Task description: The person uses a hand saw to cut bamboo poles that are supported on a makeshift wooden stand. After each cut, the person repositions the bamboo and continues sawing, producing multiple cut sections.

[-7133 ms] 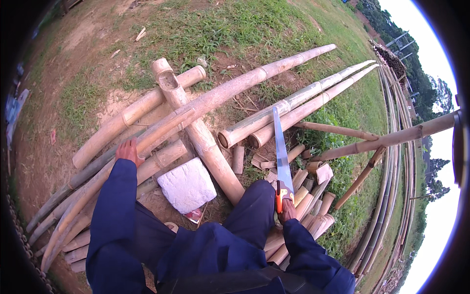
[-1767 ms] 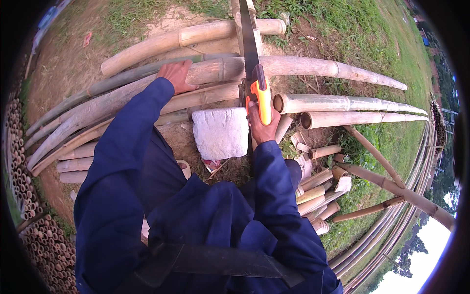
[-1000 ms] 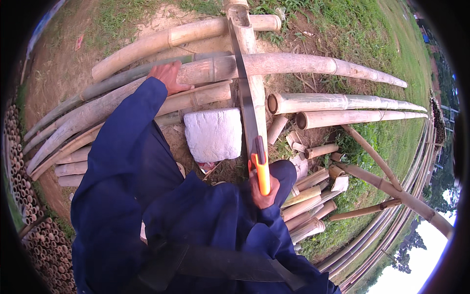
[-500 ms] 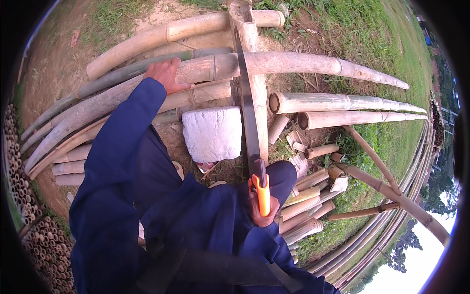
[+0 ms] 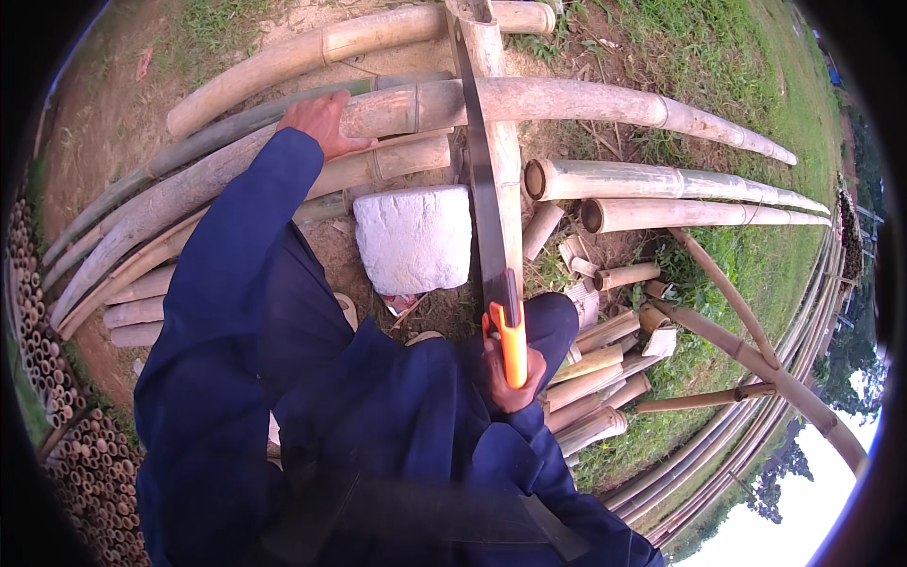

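My right hand (image 5: 516,384), low in the view beside my knee, is wrapped round the orange handle of a handsaw (image 5: 485,189). The long dark blade points away from me and crosses a thick bamboo pole (image 5: 576,100), its edge against the pole; how deep any cut runs is hidden. Left of the blade, my left hand (image 5: 323,125) grips the same pole from above, thumb on the near side. Beneath the pole, another bamboo length (image 5: 507,180) runs away from me under the blade, with an open notch at its far end.
A whitish block (image 5: 414,238) sits on the ground before me. More bamboo poles lie at left, at the far side, and at right (image 5: 661,180). Cut bamboo pieces (image 5: 590,378) are heaped by my right knee. A bamboo frame (image 5: 756,359) stands at right, stacked bamboo (image 5: 94,472) at lower left.
My right hand and the saw have moved slightly forward, away from me. My left hand keeps its grip on the pole. The whole view has shifted a little.
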Demonstrator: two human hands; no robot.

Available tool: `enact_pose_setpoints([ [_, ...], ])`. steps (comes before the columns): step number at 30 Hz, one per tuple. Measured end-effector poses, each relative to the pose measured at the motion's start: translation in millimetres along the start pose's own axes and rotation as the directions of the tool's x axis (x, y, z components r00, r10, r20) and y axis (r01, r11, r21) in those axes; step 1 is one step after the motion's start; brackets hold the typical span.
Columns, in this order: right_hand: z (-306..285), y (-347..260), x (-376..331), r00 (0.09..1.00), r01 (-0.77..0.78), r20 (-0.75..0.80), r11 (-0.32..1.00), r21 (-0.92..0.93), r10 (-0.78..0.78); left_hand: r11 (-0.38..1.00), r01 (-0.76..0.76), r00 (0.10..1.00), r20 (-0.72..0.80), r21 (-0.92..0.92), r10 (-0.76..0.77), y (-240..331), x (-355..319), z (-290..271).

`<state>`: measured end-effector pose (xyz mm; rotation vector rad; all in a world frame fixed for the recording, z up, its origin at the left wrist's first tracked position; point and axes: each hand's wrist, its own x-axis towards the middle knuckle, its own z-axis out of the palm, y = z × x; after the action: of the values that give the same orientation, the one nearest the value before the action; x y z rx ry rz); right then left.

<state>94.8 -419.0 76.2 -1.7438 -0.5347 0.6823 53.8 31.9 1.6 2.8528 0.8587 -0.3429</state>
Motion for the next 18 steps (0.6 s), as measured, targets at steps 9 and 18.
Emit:
enact_pose_setpoints([
  [9,0,-4,20,0.998,-0.066,-0.027,0.989,-0.133,0.063,1.000,-0.024,0.999,-0.026,0.007,0.025,-9,8,-6],
  [18,41,-28,147,0.998,0.055,-0.028,0.998,-0.002,-0.055,0.997,-0.054,0.997,-0.049,-0.050,0.052,-9,15,-9],
])
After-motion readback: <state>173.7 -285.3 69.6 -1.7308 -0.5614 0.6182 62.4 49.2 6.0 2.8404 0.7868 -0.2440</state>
